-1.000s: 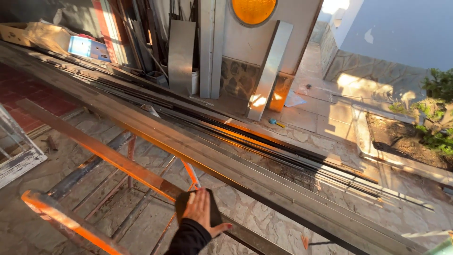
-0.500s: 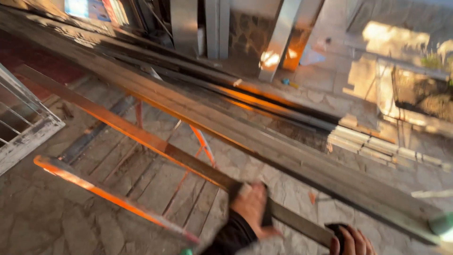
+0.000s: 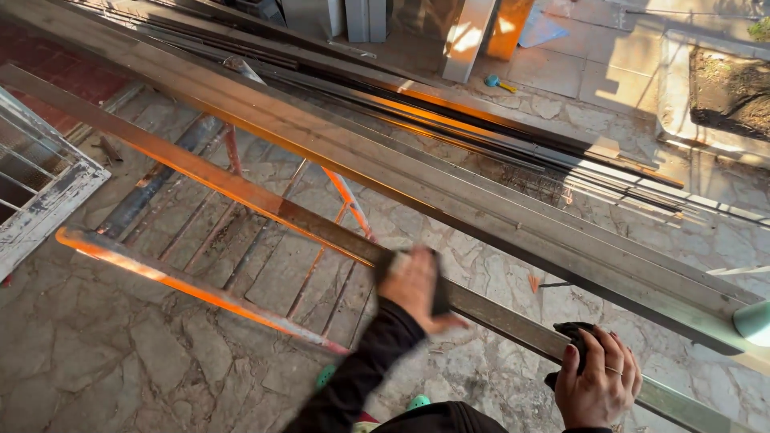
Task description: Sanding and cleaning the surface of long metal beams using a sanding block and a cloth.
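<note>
A long flat metal bar (image 3: 241,191) runs from the upper left to the lower right and rests on an orange metal frame (image 3: 160,274). My left hand (image 3: 413,290), motion-blurred, presses a dark pad (image 3: 439,282) against the bar's top face. Further down the bar, my right hand (image 3: 600,378) grips it through a dark cloth or pad (image 3: 574,333). A dark sleeve covers my left arm.
A wider steel beam (image 3: 449,186) lies parallel just beyond the bar, with several thinner rods and profiles (image 3: 513,136) behind it. A white metal grate (image 3: 36,196) stands at the left. The floor is stone paving (image 3: 120,361). A small blue and yellow tool (image 3: 499,82) lies far off.
The view has tilted down toward the floor. My left hand has slid along the bar with the pad. My right hand has come fully into view, gripping the bar.
</note>
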